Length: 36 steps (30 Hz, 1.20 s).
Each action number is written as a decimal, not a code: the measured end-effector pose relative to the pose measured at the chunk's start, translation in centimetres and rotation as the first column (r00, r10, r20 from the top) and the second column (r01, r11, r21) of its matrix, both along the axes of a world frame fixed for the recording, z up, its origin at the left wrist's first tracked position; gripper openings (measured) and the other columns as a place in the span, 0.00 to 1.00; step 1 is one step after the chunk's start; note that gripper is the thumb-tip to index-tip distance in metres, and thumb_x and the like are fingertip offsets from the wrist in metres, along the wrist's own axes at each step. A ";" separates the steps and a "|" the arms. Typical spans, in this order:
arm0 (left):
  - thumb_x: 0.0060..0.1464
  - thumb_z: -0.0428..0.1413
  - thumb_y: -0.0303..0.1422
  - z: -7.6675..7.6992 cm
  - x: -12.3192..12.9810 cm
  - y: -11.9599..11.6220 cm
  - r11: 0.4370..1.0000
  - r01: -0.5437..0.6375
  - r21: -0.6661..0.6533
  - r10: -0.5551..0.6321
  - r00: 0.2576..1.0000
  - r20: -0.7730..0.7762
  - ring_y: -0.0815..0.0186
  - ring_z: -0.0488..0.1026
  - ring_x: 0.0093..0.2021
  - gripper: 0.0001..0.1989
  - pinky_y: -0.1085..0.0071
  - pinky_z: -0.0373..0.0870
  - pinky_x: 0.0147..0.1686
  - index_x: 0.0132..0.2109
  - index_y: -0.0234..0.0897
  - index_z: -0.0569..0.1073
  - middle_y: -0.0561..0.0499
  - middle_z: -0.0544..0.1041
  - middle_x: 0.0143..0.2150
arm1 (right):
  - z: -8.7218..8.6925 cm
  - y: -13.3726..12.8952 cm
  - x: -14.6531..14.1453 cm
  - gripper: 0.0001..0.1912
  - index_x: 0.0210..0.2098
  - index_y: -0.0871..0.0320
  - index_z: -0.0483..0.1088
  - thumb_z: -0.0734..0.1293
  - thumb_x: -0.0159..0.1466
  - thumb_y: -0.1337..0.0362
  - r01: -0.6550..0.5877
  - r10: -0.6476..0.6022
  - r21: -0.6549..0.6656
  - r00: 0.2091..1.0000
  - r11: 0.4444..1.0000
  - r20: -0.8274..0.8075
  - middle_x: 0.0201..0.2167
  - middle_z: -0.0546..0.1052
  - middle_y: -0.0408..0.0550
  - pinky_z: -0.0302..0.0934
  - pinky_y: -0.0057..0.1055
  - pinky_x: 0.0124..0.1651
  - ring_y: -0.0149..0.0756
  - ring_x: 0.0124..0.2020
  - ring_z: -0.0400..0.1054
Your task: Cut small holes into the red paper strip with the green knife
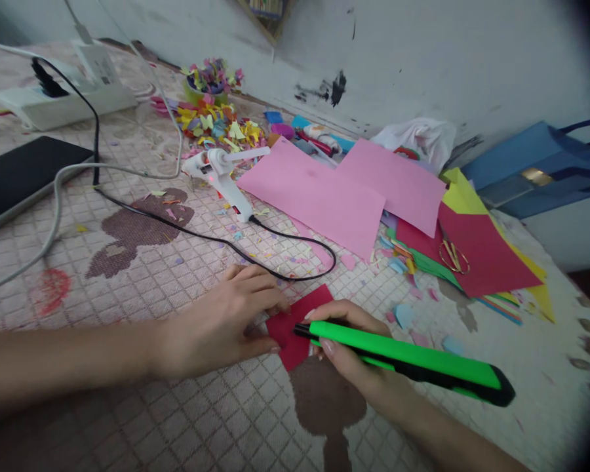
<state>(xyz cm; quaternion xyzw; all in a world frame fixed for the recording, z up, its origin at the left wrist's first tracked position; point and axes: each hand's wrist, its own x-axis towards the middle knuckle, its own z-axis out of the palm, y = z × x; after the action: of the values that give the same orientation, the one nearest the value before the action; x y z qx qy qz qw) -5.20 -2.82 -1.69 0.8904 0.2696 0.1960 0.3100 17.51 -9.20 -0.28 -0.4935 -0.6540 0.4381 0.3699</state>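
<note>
A small piece of red paper [297, 308] lies on the patterned tablecloth between my hands. My left hand [226, 318] rests at its left edge, fingers curved and thumb apart, fingertips on or just beside the paper. My right hand [356, 344] is closed around the front part of a long green-and-black tool [423, 357] that looks like a stapler. The tool's black tip is over the red paper, and its thick rear end points right. My right fingers partly hide the paper's right side and the tool's underside.
A white glue gun [226, 183] lies beyond my hands, its black cord looping close to them. Pink sheets [319, 193], a red sheet [482, 252], gold scissors [453, 254], paper scraps [221, 128], a power strip [69, 108] and a black device [27, 174] lie around.
</note>
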 end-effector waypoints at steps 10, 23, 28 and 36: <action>0.51 0.66 0.29 -0.1 0.0 0.2 1.000 -0.002 -0.015 0.003 0.999 0.032 0.58 0.65 0.49 0.18 0.61 0.58 0.49 0.48 0.40 0.72 0.50 0.70 0.46 | -0.5 0.0 0.0 0.11 0.40 0.54 0.74 0.65 0.60 0.71 0.009 -0.009 -0.058 1.000 0.998 -0.002 0.27 0.79 0.42 0.67 0.25 0.29 0.30 0.26 0.74; 0.49 0.66 0.27 0.2 0.2 0.1 0.999 -0.021 -0.029 0.021 1.000 0.007 0.58 0.67 0.48 0.15 0.62 0.58 0.48 0.43 0.38 0.71 0.52 0.72 0.44 | -0.6 0.2 0.7 0.09 0.43 0.52 0.73 0.66 0.64 0.67 -0.051 0.046 -0.099 0.997 0.994 -0.056 0.29 0.76 0.40 0.64 0.24 0.31 0.28 0.28 0.70; 0.51 0.65 0.31 -0.1 0.0 0.2 1.000 -0.011 0.014 0.011 1.000 0.009 0.57 0.67 0.50 0.22 0.60 0.60 0.51 0.53 0.41 0.70 0.50 0.72 0.47 | -0.6 0.1 0.8 0.10 0.44 0.52 0.73 0.66 0.63 0.68 -0.056 0.051 -0.096 0.997 0.994 -0.052 0.29 0.77 0.41 0.65 0.24 0.31 0.29 0.29 0.71; 0.51 0.65 0.31 -0.4 -0.1 0.2 0.999 -0.006 0.054 0.005 1.000 0.016 0.57 0.67 0.49 0.20 0.60 0.60 0.51 0.51 0.41 0.71 0.50 0.72 0.47 | -0.1 0.1 0.3 0.10 0.41 0.55 0.73 0.65 0.60 0.70 -0.013 0.013 -0.032 1.000 0.999 0.004 0.28 0.78 0.42 0.67 0.25 0.30 0.30 0.27 0.73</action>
<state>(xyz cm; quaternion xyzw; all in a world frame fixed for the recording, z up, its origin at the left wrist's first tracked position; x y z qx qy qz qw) -5.27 -2.61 -2.09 0.8961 0.2642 0.2112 0.2874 17.79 -9.11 -0.35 -0.4961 -0.6508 0.4499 0.3577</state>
